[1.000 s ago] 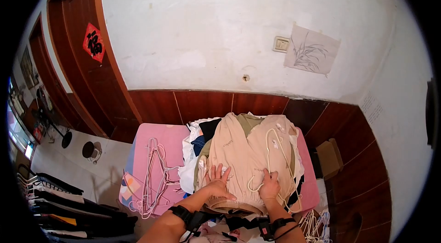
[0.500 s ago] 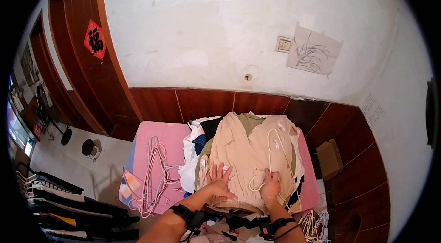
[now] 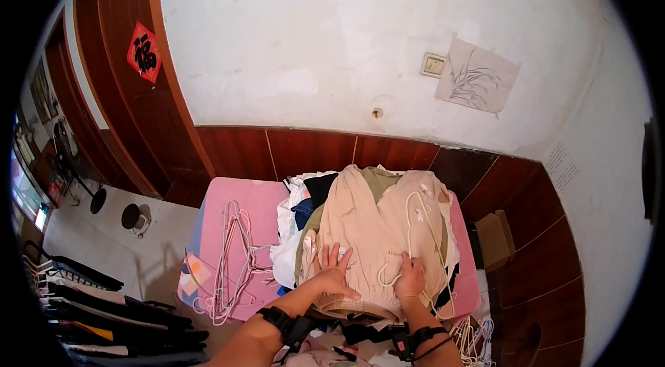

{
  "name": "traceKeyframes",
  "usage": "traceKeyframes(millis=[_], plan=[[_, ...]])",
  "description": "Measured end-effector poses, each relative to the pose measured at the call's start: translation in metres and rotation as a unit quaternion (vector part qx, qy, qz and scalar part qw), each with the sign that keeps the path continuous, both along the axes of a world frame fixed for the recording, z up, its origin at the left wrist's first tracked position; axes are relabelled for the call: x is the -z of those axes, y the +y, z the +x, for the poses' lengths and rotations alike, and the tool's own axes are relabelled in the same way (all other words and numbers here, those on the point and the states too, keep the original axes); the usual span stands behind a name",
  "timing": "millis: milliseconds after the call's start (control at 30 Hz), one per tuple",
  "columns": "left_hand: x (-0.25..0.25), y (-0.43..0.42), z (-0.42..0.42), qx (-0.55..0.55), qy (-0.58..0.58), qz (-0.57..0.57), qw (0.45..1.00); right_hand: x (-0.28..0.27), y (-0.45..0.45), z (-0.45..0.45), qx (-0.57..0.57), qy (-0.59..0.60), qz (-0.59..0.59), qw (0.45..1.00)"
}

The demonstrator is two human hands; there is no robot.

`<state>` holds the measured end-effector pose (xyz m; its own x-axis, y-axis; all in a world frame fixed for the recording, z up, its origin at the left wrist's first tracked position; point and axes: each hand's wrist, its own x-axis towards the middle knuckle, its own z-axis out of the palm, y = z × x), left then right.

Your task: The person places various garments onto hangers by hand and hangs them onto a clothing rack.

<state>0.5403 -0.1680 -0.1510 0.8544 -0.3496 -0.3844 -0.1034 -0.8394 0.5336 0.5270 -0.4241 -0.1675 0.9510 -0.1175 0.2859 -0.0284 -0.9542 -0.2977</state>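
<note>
Beige trousers [image 3: 364,235] lie spread on top of a heap of clothes, elastic waistband toward me and legs pointing away. My left hand [image 3: 335,274] rests flat on the left part of the trousers near the waistband, fingers spread. Closed around the neck of a cream clothes hanger [image 3: 410,225] is my right hand [image 3: 410,280]. The hanger lies on the right side of the trousers, its hook pointing left beside my hand. Under the trousers show white, black, denim and olive [image 3: 379,181] garments.
Several pink hangers [image 3: 232,263] lie on the pink padded surface [image 3: 253,194] at left. More hangers [image 3: 474,339] hang or lie at lower right. Dark clothes on a rack [image 3: 125,318] stand lower left, a stool [image 3: 133,217] behind. A cardboard box [image 3: 496,239] sits right.
The view has shifted slightly. Both hands stay almost where they were, the left spread on the trousers, the right on the hanger.
</note>
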Motion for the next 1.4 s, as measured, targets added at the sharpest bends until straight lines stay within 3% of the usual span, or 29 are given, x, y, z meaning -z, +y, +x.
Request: traceKeyframes(millis=[500, 900, 1400], plan=[[-0.004, 0.001, -0.001, -0.001, 0.006, -0.024, 1.000, 0.006, 0.000, 0.001, -0.011, -0.061, -0.023, 0.998], [-0.005, 0.001, -0.001, 0.000, 0.009, -0.014, 1.000, 0.000, 0.001, 0.001, 0.003, 0.022, -0.013, 1.000], [-0.009, 0.002, 0.001, 0.006, 0.003, 0.004, 1.000, -0.021, 0.012, -0.005, 0.010, -0.011, -0.016, 1.000]])
